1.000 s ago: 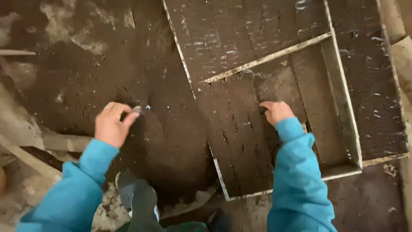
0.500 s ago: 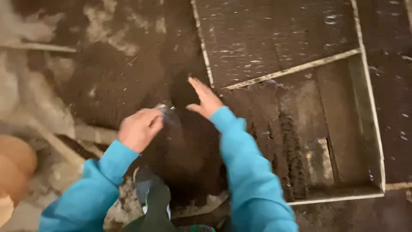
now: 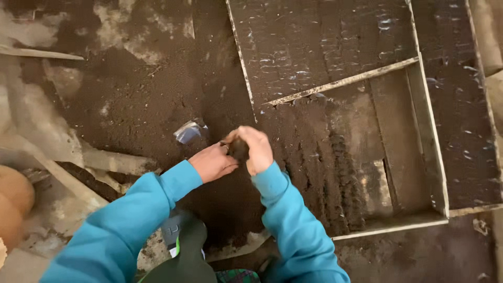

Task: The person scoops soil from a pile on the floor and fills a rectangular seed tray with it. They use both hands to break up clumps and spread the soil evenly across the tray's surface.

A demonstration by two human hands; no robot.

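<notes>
Two hands meet near mid-frame, both cupped round a dark clod (image 3: 240, 148) of soil. L hand (image 3: 212, 162) sits under and to the left of it, fingers curled up vs. the lump; R hand (image 3: 255, 149) wraps over its top and right side, fingers bent down. Both closed on the clod, which shows only as a small dark patch betw. thumbs; rest hidden by fingers. Both arms in teal sleeves (image 3: 291, 225) coming up from the bottom edge.

Clod is held just above the soil bed (image 3: 141, 105), close to the left rail of the frame (image 3: 243, 73), near where that rail ends. Just left of the L hand, a bit higher, a small scrap of clear plastic (image 3: 188, 131) lies on the soil, apart from the fingers.

Right of the hands: the frame, pale-edged wooden, w/ a crossbar (image 3: 340, 83) slanting across it. Upper bay packed w/ dark soil up to the rails. Lower bay only part filled: soil heaped on its left side nearest the R hand, bare board (image 3: 382, 152) showing toward its right rail.

Further out, left edge: pale planks (image 3: 105, 160) half buried in soil, and a rounded orange-brown thing (image 3: 13, 202), kind unclear. Bottom centre, betw. the sleeves: dark green clothing (image 3: 188, 251).
</notes>
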